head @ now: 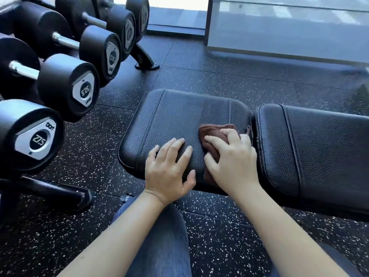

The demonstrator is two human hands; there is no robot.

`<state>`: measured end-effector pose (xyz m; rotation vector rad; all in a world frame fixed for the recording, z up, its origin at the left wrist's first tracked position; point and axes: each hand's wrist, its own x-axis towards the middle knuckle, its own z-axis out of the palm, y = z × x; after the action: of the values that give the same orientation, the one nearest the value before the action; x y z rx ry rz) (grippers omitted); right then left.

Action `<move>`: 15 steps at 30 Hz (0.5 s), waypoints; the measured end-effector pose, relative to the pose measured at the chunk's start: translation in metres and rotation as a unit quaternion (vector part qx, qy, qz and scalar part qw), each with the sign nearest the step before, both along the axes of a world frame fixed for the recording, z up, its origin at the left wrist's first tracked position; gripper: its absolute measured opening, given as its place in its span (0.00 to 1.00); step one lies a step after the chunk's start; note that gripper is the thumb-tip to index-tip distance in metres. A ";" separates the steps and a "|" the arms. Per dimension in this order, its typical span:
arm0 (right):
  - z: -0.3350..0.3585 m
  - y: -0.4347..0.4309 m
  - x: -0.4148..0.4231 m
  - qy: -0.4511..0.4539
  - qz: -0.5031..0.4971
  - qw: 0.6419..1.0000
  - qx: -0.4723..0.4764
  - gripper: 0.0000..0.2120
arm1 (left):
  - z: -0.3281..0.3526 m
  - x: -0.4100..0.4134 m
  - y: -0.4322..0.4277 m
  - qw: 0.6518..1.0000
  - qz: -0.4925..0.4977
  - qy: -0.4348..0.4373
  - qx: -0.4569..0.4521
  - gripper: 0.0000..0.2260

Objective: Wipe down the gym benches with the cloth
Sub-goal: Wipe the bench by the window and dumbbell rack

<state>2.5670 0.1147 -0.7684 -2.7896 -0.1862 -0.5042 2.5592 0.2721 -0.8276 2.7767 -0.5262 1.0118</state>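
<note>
A black padded gym bench lies across the middle, with a seat pad (175, 114) on the left and a longer back pad (315, 140) on the right. A brown cloth (214, 132) is bunched on the seat pad near the gap between the pads. My right hand (231, 158) lies on top of the cloth with curled fingers gripping it. My left hand (169, 168) rests flat on the near part of the seat pad, fingers spread, just left of the cloth.
A rack of black dumbbells (67, 86) stands close on the left, its foot (147, 64) reaching toward the bench. The floor is black speckled rubber (219, 226). A glass wall and door frame (207, 21) run along the back. My knee in blue jeans (159, 242) is below the bench.
</note>
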 end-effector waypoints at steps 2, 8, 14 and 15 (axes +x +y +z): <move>0.005 0.002 0.022 0.007 -0.013 1.000 -0.005 0.15 | 0.000 0.000 0.000 1.000 0.002 -0.003 0.001 0.20; 0.023 0.002 0.129 0.136 -0.075 0.988 -0.019 0.19 | 0.002 0.000 -0.001 1.000 0.008 -0.001 0.005 0.20; 0.014 0.007 0.053 0.095 -0.027 0.994 -0.043 0.18 | 0.003 -0.001 -0.002 1.000 0.021 0.012 0.009 0.21; 0.013 0.007 0.035 0.079 -0.010 0.996 -0.043 0.18 | 0.004 -0.001 -0.002 1.000 0.024 0.016 0.009 0.21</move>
<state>2.6023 0.1217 -0.7558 -2.9008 -0.1489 -0.2846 2.5586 0.2701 -0.8240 2.8293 -0.4703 0.9763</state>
